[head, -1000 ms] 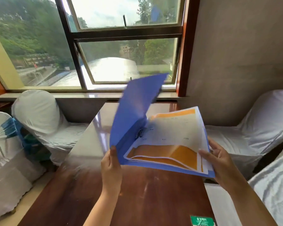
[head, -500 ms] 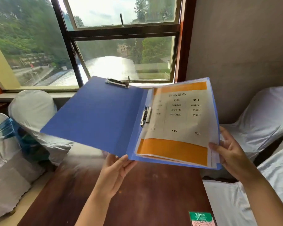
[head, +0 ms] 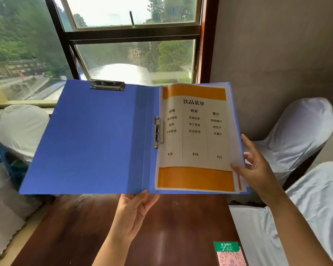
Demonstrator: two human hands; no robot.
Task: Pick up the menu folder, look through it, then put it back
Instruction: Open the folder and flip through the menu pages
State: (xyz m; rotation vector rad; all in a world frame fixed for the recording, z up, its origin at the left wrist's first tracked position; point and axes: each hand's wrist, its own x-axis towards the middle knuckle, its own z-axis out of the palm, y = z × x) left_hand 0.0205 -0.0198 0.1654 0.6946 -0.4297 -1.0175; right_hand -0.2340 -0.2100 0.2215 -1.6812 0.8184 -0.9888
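Observation:
The blue menu folder (head: pixel 96 139) is spread wide open in the air above the brown table (head: pixel 173 223). Its right half carries a white and orange drinks menu page (head: pixel 195 139), clamped by a metal clip (head: pixel 158 132) at the spine; another clip (head: pixel 107 85) sits on the top edge of the left cover. My left hand (head: pixel 135 210) props the folder from below near the spine, fingers under the bottom edge. My right hand (head: pixel 256 167) grips the right edge, thumb lying on the lower right corner of the pages.
Chairs in white covers stand at the left (head: pixel 19 129) and at the right (head: pixel 300 135) of the table. A green and pink card (head: pixel 229 253) lies near the table's near right edge. A large window (head: pixel 131 54) is behind the folder, a bare wall to its right.
The left cover swung from nearly upright to fully open and flat. The folder rose and tilted toward me. My left hand shifted from the left edge to under the spine.

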